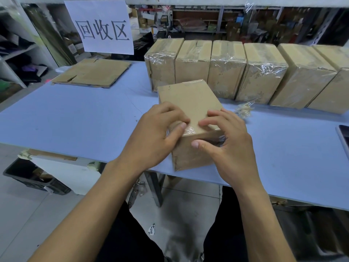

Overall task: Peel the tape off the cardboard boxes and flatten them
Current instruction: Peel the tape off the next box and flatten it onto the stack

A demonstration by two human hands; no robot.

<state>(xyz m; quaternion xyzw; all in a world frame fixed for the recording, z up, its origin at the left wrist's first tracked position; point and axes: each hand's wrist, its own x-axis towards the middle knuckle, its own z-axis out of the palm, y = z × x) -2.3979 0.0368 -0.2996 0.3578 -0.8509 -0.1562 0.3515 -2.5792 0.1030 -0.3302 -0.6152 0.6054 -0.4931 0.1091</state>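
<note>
A taped cardboard box (187, 99) stands at the near edge of the blue table (75, 114). My left hand (156, 133) grips its near left corner, fingers curled over the top and the thumb on the clear tape (190, 129) at the near top edge. My right hand (226, 140) holds the near right corner, fingers on top and thumb pressed against the front face. A row of several taped boxes (226, 72) stands behind it. A flattened box (92, 72) lies at the far left.
A crumpled wad of peeled tape (243, 109) lies right of the box. A white paper sign (102, 27) hangs at the back left. A dark device edge (343, 137) shows at the right. A black bin (34, 176) sits under the table at left.
</note>
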